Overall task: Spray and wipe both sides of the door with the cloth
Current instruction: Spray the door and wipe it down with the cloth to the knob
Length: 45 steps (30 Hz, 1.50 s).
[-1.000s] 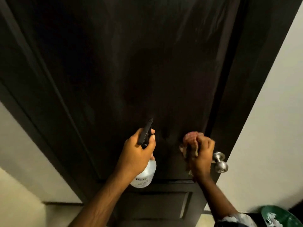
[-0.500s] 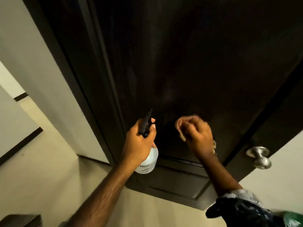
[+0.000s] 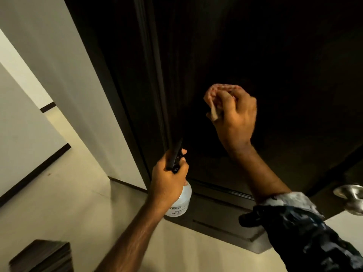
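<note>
The dark brown door (image 3: 245, 46) fills the upper right of the head view. My right hand (image 3: 236, 118) grips a bunched pinkish cloth (image 3: 218, 92) and presses it against the door's upper panel. Lower down and to the left, my left hand (image 3: 168, 180) holds a clear spray bottle (image 3: 181, 201) with a black trigger head (image 3: 174, 157), close to the door's left edge. The bottle hangs upright, its label partly hidden by my palm.
A silver door knob (image 3: 351, 197) sticks out at the right edge. The dark door frame (image 3: 117, 85) meets a cream wall (image 3: 49, 55) on the left. Beige floor (image 3: 68, 193) lies below, with a dark wooden object (image 3: 43, 256) at the bottom left.
The view has swung left, so the knob slid to the right edge. My right hand has moved up the door with the cloth. The left hand keeps its hold on the bottle.
</note>
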### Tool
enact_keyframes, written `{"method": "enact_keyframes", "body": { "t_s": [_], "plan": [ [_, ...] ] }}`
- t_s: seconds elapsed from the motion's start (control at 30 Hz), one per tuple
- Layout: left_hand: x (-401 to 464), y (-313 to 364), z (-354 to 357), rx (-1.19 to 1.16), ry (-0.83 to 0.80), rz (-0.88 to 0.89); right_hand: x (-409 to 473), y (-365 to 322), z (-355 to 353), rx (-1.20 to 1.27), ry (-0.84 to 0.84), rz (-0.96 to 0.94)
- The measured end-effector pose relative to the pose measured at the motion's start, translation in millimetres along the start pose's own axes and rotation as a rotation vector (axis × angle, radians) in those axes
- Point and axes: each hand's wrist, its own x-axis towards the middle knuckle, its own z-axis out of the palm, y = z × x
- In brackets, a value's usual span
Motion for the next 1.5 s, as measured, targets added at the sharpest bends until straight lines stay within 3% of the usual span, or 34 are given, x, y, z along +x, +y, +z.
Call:
{"method": "enact_keyframes", "body": {
  "t_s": [0.17,0.33,0.5,0.63,1.0,1.27,1.4,1.5],
  "plan": [
    [9.1,-9.8,-21.7,0.029,0.038,-0.012,9.5,-50.2,36.3,-0.059,-0.062,-0.078],
    [13.0,-10.3,-35.3,0.052,0.046,-0.006,-48.9,-72.6,60.3,0.009,-0.410,-0.348],
    [3.3,-11.4,-43.7,0.041,0.036,-0.016,-136.0,-37.0,44.5,0.007,-0.829,-0.463],
    [-4.5,-16.5,-39.6,0.046,0.020,-0.025,-179.8,18.7,15.4,-0.026,-0.942,-0.472],
    [-14.9,-1.4,59.9,0.043,-0.182,-0.042,-177.8,128.1,-95.9,-0.129,-0.728,-0.204],
    [-42.0,16.0,135.7,0.061,-0.339,-0.001,-146.6,214.7,-169.1,-0.259,-0.633,-0.136],
    [-53.8,22.1,161.1,0.051,-0.384,0.014,-136.6,235.6,-210.5,-0.256,-0.621,0.112],
    [-60.8,24.8,174.9,0.045,-0.395,0.020,-149.3,237.0,-226.4,-0.212,-0.425,0.430]
  ]
}}
